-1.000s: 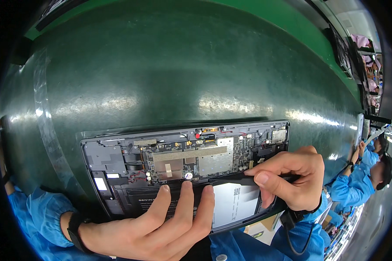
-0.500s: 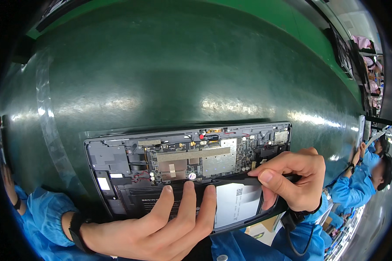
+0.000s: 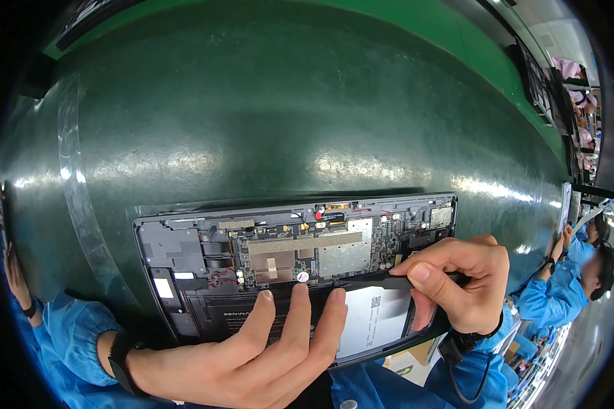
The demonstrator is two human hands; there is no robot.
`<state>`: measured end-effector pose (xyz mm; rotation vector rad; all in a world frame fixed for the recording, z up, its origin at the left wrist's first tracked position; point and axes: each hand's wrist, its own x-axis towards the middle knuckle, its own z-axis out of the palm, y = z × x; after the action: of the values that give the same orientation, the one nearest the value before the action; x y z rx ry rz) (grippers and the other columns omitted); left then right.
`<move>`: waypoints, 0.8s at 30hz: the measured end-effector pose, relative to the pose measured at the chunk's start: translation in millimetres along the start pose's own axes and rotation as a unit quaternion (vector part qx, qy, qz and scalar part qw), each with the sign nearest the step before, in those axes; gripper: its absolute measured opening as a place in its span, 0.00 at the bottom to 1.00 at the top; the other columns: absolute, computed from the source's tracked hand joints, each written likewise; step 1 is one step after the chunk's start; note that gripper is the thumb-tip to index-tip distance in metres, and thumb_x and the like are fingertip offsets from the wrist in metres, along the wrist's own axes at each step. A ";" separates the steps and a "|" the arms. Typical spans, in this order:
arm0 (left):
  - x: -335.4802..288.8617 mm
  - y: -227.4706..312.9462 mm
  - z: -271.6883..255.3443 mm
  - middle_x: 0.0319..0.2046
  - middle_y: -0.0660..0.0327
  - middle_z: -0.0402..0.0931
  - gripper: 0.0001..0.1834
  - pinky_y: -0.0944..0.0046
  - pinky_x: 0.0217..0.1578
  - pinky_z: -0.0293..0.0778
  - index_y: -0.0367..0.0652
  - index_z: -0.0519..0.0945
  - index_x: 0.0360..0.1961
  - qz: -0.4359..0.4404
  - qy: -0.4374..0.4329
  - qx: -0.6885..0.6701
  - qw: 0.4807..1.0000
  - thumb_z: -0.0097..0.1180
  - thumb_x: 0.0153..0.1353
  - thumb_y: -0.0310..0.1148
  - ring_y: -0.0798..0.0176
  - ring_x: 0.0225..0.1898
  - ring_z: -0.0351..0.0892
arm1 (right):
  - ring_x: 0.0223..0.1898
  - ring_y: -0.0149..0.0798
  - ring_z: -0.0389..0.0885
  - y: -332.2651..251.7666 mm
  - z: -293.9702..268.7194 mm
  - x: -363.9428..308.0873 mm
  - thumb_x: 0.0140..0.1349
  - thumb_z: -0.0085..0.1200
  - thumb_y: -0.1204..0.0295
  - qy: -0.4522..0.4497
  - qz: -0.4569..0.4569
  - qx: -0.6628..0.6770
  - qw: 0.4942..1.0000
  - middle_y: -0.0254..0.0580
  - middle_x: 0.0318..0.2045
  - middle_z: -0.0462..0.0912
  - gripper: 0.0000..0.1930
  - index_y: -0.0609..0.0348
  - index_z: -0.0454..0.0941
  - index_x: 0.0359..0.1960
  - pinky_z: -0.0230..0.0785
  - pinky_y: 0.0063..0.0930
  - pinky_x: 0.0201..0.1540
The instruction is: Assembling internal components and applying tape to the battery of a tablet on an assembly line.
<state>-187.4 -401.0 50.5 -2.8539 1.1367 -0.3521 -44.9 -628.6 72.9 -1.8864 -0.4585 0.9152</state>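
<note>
An opened tablet-like device (image 3: pixel 174 249) lies tilted on the bench, its circuit board (image 3: pixel 303 252) exposed above a black, labelled battery (image 3: pixel 218 315). My left hand (image 3: pixel 252 361) rests over the battery with fingers spread, and its fingertips touch the battery's upper edge. From there a thin black tape strip (image 3: pixel 370 280) runs rightward, above a whitish panel (image 3: pixel 372 324). Thumb and index finger of my right hand (image 3: pixel 460 283) pinch the strip's right end. My left palm hides part of the battery.
The device sits on a green bench mat (image 3: pixel 252 123). A clear tape strip (image 3: pixel 75 184) runs along the mat at left. Co-workers in blue sleeves (image 3: pixel 552 293) are at the right, and another person's hand (image 3: pixel 17 279) shows at the left rim.
My left fingertips have shifted slightly to the right along the battery's edge. My right hand keeps its pinch on the black tape strip, almost unmoved.
</note>
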 end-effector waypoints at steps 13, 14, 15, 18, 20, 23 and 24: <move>0.9 1.2 0.8 0.51 0.62 0.84 0.21 0.57 0.48 0.77 0.42 0.87 0.47 -0.005 -0.002 0.010 1.000 0.50 0.68 0.45 0.60 0.49 0.82 | 0.21 0.29 0.86 -0.7 -5.8 -0.3 0.65 0.64 0.76 -0.036 0.011 -0.032 0.999 0.41 0.22 0.86 0.07 0.67 0.87 0.40 0.74 0.20 0.23; 1.0 1.3 1.0 0.51 0.62 0.84 0.21 0.57 0.48 0.77 0.42 0.87 0.47 -0.005 -0.004 0.010 1.000 0.50 0.68 0.45 0.60 0.49 0.82 | 0.22 0.31 0.87 -0.7 -5.6 0.7 0.64 0.66 0.75 -0.038 0.015 -0.055 0.998 0.42 0.24 0.86 0.07 0.66 0.87 0.40 0.74 0.20 0.24; 1.0 1.3 1.0 0.51 0.62 0.84 0.21 0.57 0.48 0.77 0.42 0.87 0.48 -0.005 -0.007 0.014 1.000 0.50 0.68 0.45 0.60 0.49 0.82 | 0.22 0.31 0.87 1.0 -5.2 0.5 0.64 0.66 0.75 -0.040 0.014 -0.054 0.998 0.42 0.24 0.86 0.07 0.66 0.87 0.40 0.74 0.20 0.24; 1.0 1.6 0.8 0.51 0.61 0.83 0.22 0.57 0.48 0.77 0.42 0.87 0.48 -0.006 0.000 0.011 1.000 0.50 0.68 0.45 0.60 0.49 0.82 | 0.26 0.35 0.89 0.6 -5.4 -4.2 0.58 0.71 0.72 -0.027 -0.032 -0.149 0.988 0.42 0.27 0.87 0.10 0.63 0.86 0.39 0.74 0.22 0.26; 1.1 2.4 0.2 0.51 0.61 0.83 0.22 0.57 0.48 0.77 0.42 0.87 0.48 -0.009 -0.002 0.010 1.000 0.50 0.68 0.45 0.59 0.49 0.82 | 0.26 0.38 0.87 4.7 -6.9 -3.8 0.55 0.73 0.69 -0.024 -0.092 -0.196 0.976 0.42 0.27 0.86 0.14 0.63 0.84 0.38 0.74 0.24 0.26; 0.4 1.9 -0.3 0.52 0.60 0.83 0.21 0.56 0.49 0.77 0.42 0.87 0.48 -0.010 -0.009 0.001 1.000 0.50 0.67 0.45 0.59 0.49 0.82 | 0.23 0.38 0.84 2.4 -6.9 -0.3 0.54 0.73 0.69 -0.028 -0.160 -0.259 0.952 0.41 0.28 0.84 0.14 0.62 0.84 0.38 0.73 0.27 0.24; 0.3 1.7 -0.1 0.52 0.60 0.83 0.21 0.56 0.49 0.77 0.42 0.87 0.48 -0.008 -0.008 0.002 1.000 0.50 0.67 0.46 0.59 0.49 0.82 | 0.23 0.38 0.84 1.0 -4.9 -1.0 0.54 0.73 0.69 -0.028 -0.160 -0.259 0.952 0.41 0.28 0.84 0.14 0.62 0.84 0.38 0.73 0.27 0.24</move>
<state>-188.4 -402.5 50.5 -2.8573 1.1099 -0.3306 -41.9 -632.6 73.7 -2.1638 -1.0899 0.6696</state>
